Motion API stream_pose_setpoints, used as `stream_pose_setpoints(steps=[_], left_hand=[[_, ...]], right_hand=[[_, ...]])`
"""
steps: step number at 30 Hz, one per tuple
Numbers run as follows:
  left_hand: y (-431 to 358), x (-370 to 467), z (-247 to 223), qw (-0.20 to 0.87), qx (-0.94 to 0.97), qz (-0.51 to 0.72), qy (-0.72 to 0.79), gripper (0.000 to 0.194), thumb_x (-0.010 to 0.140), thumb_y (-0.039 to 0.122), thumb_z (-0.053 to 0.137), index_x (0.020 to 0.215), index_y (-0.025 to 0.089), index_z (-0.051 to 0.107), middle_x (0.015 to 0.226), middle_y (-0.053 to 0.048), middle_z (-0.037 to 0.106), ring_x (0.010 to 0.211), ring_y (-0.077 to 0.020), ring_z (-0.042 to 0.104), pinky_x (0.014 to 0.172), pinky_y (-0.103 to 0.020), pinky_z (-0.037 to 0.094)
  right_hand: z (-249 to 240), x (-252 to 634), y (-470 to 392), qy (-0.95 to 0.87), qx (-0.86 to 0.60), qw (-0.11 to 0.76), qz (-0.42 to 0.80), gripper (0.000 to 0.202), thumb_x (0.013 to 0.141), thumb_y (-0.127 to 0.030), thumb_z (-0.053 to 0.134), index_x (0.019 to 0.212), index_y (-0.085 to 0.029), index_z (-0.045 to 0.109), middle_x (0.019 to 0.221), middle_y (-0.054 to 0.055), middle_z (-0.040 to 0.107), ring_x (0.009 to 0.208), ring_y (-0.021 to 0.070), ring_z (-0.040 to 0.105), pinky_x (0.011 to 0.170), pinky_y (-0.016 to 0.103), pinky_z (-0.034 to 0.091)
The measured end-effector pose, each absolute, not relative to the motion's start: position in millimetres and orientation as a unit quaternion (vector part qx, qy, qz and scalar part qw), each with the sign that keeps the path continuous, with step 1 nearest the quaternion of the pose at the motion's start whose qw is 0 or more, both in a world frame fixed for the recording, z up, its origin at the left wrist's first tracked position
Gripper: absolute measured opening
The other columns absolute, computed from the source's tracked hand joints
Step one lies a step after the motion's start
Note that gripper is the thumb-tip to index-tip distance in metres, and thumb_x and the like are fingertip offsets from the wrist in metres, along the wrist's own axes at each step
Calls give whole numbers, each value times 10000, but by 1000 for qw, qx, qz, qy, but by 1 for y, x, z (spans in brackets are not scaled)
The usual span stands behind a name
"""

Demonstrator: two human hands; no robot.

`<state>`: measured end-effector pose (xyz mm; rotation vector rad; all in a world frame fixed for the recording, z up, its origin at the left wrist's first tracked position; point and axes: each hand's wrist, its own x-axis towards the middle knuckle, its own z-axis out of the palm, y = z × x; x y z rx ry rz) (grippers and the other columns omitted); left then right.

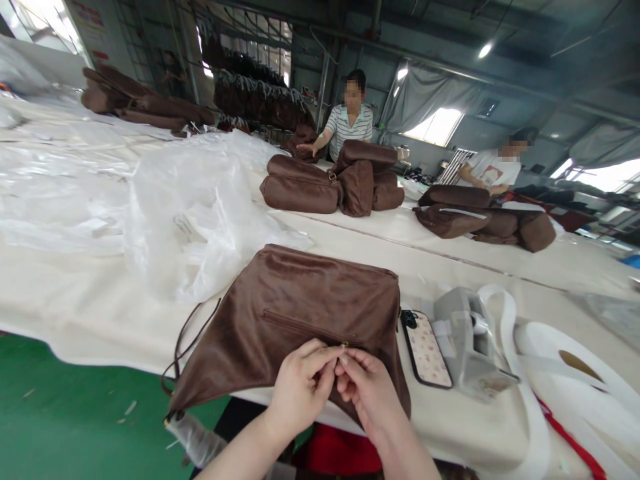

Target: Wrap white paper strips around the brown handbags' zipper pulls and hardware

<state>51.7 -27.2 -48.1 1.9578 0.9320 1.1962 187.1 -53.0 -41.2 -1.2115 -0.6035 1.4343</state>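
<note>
We count one brown bag (pixel 310 287) flat on the surface (pixel 440 267), contents hidden. Left hand (pixel 301 383) and right hand (pixel 370 393): fingertips pinched narrow, meeting at the zipper end, probably on the zipper pull (pixel 345 345), mostly covered. Beside the bag: one phone (pixel 427 349), one grey holder (pixel 465 340), contents unclear, and white strip (pixel 575 380), cut off at frame edge. Beyond: two stacks (pixel 333 180) of brown bags, overlap preventing an exact count; at least two people (pixel 353 123).
</note>
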Motion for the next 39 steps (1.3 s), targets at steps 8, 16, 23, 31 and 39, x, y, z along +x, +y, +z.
stream_pose_setpoints(steps=[8, 16, 23, 31, 39], left_hand=[[-25, 49, -45, 354, 754, 435, 341, 304, 846, 97, 464, 939, 235, 719, 818, -42, 637, 742, -143, 599, 708, -252, 481], [-21, 46, -46, 451, 697, 422, 363, 145, 860, 162, 509, 986, 194, 574, 775, -5, 631, 657, -117, 583, 649, -223, 469], [-18, 46, -37, 517, 688, 377, 342, 139, 869, 196, 507, 940, 169, 624, 783, -26, 669, 691, -123, 599, 630, -210, 450], [-20, 42, -39, 525, 697, 368, 322, 265, 862, 215, 498, 1084, 160, 630, 832, -48, 670, 650, -118, 588, 582, -205, 446], [9, 64, -13, 231, 848, 292, 379, 165, 871, 190, 507, 814, 198, 662, 812, -48, 658, 771, -177, 622, 724, -278, 472]], right_hand=[[-33, 190, -54, -227, -476, 559, 640, 342, 598, -404, 837, 716, -118, 690, 593, 18, 626, 428, 74, 523, 354, 156, 390], [-40, 186, -53, -254, -502, 561, 608, 385, 627, -468, 814, 623, -127, 636, 550, -12, 574, 373, 43, 463, 318, 138, 323], [-46, 187, -55, -287, -502, 560, 593, 344, 681, -460, 769, 727, -133, 673, 598, -7, 580, 385, 47, 456, 322, 150, 313], [-43, 199, -55, -423, -618, 433, 501, 374, 815, -536, 557, 727, -176, 604, 576, -14, 556, 369, 82, 443, 337, 199, 281], [-52, 217, -61, -613, -704, 334, 130, 186, 879, -306, 513, 729, -234, 596, 702, 49, 659, 661, 225, 611, 634, 319, 357]])
